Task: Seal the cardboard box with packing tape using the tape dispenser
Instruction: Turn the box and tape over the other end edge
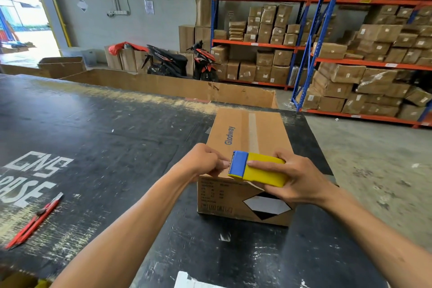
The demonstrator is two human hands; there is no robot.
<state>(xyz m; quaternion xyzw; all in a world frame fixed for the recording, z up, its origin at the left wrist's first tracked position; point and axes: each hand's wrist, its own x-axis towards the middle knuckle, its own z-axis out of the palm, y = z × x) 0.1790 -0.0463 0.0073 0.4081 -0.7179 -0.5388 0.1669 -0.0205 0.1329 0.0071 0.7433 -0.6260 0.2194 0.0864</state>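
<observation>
The cardboard box [245, 161] stands closed on the black table [105, 138], at 6 o'clock from the frame centre, its long axis running toward 12 o'clock. A strip of tape [253, 132] already lies along the top seam. The right hand [301, 180] wraps the yellow body of the tape dispenser [258, 169], fingers curled firmly around it, with the blue cutter end facing 9 o'clock. The left hand [205, 162] meets that end, fingertips pinched narrow at the blade. They appear to be gripping the free tape end, though the tape itself is too faint to confirm.

Step in hand: drawing out a starting tab.
1. Hold the dispenser steady above the near edge of the box.
2. Pull the tab straight out, away from the blade teeth, keeping it flat and unfolded.
3. Anchor the tab on the near face, below the seam, before running toward 12 o'clock.

A red utility knife [35, 220] lies at 8 o'clock, well apart from the box.
</observation>
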